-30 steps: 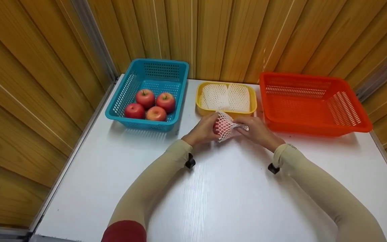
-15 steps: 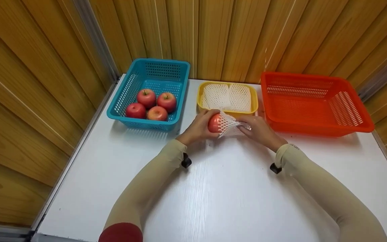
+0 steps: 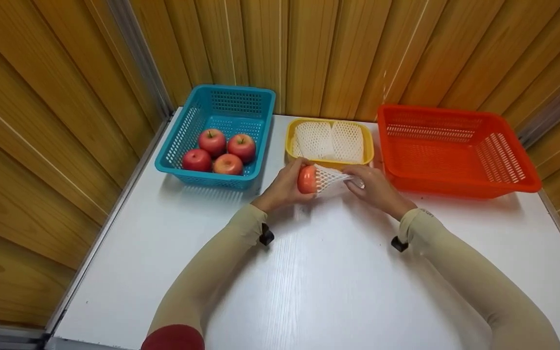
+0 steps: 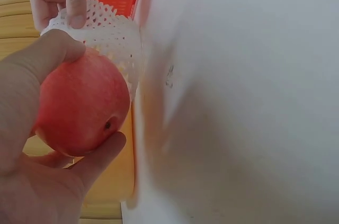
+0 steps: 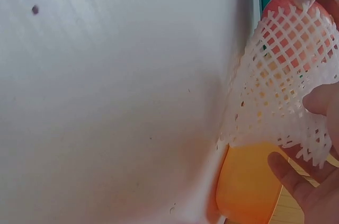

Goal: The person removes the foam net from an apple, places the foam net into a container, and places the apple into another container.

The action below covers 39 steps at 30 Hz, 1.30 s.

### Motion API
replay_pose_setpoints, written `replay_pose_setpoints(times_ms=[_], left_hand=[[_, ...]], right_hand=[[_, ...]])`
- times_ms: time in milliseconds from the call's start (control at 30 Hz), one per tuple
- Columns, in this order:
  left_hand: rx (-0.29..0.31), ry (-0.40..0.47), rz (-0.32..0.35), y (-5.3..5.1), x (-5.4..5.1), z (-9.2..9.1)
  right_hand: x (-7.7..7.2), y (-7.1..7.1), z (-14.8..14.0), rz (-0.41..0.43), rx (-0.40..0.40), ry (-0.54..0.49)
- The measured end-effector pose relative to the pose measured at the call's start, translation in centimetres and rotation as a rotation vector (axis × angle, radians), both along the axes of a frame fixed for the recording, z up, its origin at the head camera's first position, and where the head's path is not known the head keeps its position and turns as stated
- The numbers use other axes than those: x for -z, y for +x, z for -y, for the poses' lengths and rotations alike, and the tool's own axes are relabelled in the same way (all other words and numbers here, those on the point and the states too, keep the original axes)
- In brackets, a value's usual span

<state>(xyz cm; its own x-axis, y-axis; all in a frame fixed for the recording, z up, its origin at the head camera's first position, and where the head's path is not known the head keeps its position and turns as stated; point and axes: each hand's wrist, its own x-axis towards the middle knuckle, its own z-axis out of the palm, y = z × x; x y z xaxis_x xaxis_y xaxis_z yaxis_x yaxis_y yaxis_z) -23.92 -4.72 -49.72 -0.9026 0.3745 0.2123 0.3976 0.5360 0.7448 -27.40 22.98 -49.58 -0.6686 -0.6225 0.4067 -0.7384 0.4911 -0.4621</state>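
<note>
A red apple (image 3: 306,180) is gripped by my left hand (image 3: 282,188), thumb on one side and fingers on the other. In the left wrist view, the end of the apple (image 4: 85,102) with a small dark hollow is bare. A white foam net sleeve (image 3: 327,181) covers the apple's right end. In the right wrist view the net (image 5: 286,70) spreads wide over the apple and narrows toward my right hand (image 3: 372,188). That hand pinches the sleeve's free end between thumb and fingers. Both hands are above the white table, just in front of the yellow tub.
A teal basket (image 3: 214,180) with several apples (image 3: 228,164) stands at the back left. Behind my hands is the yellow tub (image 3: 369,153), holding folded white foam nets (image 3: 314,140). A red basket (image 3: 460,187) sits at the back right, near the wooden wall (image 3: 328,58).
My left hand has shifted slightly left with the apple. More of the apple shows bare, and the net reaches less far over it. My right hand keeps its pinch, almost still.
</note>
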Motion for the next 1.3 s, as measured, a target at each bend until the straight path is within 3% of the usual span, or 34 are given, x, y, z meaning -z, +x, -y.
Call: replay_pose_setpoints(times_ms=[233, 533, 800, 1067, 1300], left_hand=[[0.018, 0.045, -0.008, 0.1, 0.4, 0.3], [0.011, 0.076, 0.039, 0.4, 0.7, 0.8], [0.001, 0.022, 0.055, 0.6, 0.8, 1.4], [-0.026, 0.005, 0.067, 1.2, 1.2, 1.8], [-0.027, -0.042, 0.012, 1.5, 1.1, 2.0]], right_hand=[[-0.3, 0.2, 0.1, 0.019, 0.013, -0.009], [-0.6, 0.3, 0.1, 0.005, 0.034, -0.014], [-1.1, 0.2, 0.2, -0.033, 0.058, -0.008], [-1.7, 0.1, 0.3, -0.08, 0.032, 0.023], [-2.8, -0.3, 0.1, -0.114, 0.043, 0.035]])
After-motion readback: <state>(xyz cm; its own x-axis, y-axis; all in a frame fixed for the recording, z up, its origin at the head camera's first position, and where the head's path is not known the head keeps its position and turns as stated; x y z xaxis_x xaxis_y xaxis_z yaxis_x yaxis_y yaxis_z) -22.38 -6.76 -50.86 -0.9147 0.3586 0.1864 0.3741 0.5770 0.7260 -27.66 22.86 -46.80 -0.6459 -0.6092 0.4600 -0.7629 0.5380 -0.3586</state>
